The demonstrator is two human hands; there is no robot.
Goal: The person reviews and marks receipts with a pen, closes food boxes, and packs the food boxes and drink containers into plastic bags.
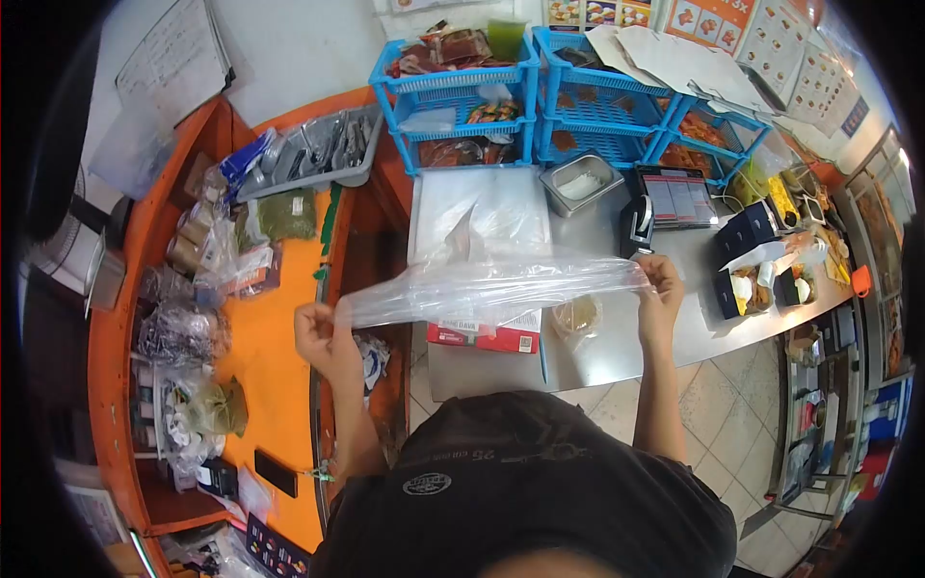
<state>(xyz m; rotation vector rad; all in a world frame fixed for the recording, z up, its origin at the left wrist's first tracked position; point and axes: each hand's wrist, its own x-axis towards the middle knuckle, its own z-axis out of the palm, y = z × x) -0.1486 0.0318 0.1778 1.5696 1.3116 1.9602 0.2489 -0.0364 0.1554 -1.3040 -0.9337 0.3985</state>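
A clear plastic bag [491, 284] is stretched sideways in front of my body, between my two hands. Its left end is pinched by my left hand [326, 332], its right end by my right hand [659, 279]. Beneath the bag, a red and white box [482, 336] stands at the near edge of the metal counter, partly covered by the film. A pile of clear plastic sheets [482, 207] lies behind it. Right of the box is a round light-brown item [578, 316] in clear wrap.
Blue racks [458, 82] with packets stand at the back. A metal tin [581, 181], a tablet-like screen [674, 196] and food boxes [740, 289] occupy the metal counter [617, 337]. On the left, an orange counter [275, 385] holds a grey cutlery tray [318, 149] and a phone [277, 473].
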